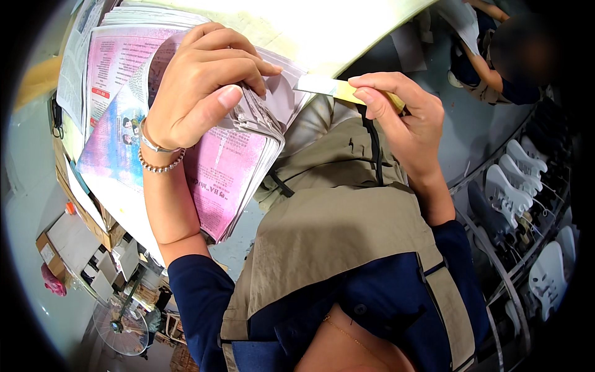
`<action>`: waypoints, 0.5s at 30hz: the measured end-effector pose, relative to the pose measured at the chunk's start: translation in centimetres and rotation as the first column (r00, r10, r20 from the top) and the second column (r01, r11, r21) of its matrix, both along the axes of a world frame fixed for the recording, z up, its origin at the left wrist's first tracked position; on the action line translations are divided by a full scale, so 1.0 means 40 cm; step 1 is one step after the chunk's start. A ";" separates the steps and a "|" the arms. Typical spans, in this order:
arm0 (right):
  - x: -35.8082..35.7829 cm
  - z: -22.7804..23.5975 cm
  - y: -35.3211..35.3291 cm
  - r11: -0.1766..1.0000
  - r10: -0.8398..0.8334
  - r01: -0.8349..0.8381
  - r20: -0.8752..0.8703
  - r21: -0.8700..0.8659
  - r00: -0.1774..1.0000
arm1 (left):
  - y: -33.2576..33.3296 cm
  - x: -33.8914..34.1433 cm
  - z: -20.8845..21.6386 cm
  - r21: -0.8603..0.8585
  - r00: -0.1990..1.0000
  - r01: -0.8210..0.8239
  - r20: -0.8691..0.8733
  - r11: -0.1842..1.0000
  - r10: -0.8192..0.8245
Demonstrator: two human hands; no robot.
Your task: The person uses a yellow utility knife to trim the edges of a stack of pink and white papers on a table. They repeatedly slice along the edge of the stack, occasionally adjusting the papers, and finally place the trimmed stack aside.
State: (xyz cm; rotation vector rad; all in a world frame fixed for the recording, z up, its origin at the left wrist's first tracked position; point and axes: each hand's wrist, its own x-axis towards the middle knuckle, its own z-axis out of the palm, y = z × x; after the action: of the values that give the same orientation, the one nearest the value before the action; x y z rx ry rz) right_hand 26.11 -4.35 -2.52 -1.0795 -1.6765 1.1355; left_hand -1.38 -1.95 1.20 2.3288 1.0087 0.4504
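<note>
My left hand (207, 84) is bent over a stack of pink-printed newspaper sheets (226, 170), thumb and fingers closed on their curled upper edges. A blue and pink printed sheet (114, 146) lies beside that wrist. My right hand (406, 115) pinches a flat, narrow strip-like tool (338, 88) between thumb and fingers. The tool is yellow toward the hand and pale at the far end; its exact kind cannot be made out. Its pale tip reaches left to the grey-white inner face of the raised sheets (288, 93); whether it touches them is unclear.
More stacked papers (149, 17) lie at the back left of the pale table (291, 22). Another person (496, 62) sits at the upper right. White shoe-shaped forms (511, 186) fill a metal rack on the right. A fan (118, 325) stands at the lower left.
</note>
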 end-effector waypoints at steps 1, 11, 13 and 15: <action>0.000 0.000 0.000 1.000 0.000 0.000 0.000 -0.004 1.000 | 0.000 0.000 0.001 -0.004 1.000 0.000 -0.002 1.000 0.000; 0.002 0.004 0.001 1.000 0.004 -0.004 0.006 -0.009 1.000 | 0.003 0.006 0.001 -0.006 1.000 0.011 -0.017 1.000 -0.011; 0.004 0.005 0.002 1.000 -0.002 0.002 0.015 -0.020 1.000 | 0.003 0.007 0.001 -0.007 1.000 0.011 -0.013 1.000 -0.011; 0.006 0.008 0.002 0.999 -0.012 0.013 0.031 -0.038 0.999 | 0.002 0.007 0.000 -0.008 1.000 0.009 -0.012 1.000 -0.009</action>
State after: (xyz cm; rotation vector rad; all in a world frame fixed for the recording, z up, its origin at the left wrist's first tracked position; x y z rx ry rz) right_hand 26.34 -4.27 -2.20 -1.1346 -1.6762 1.1523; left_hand -1.10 -1.86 1.22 2.3309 1.0039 0.4284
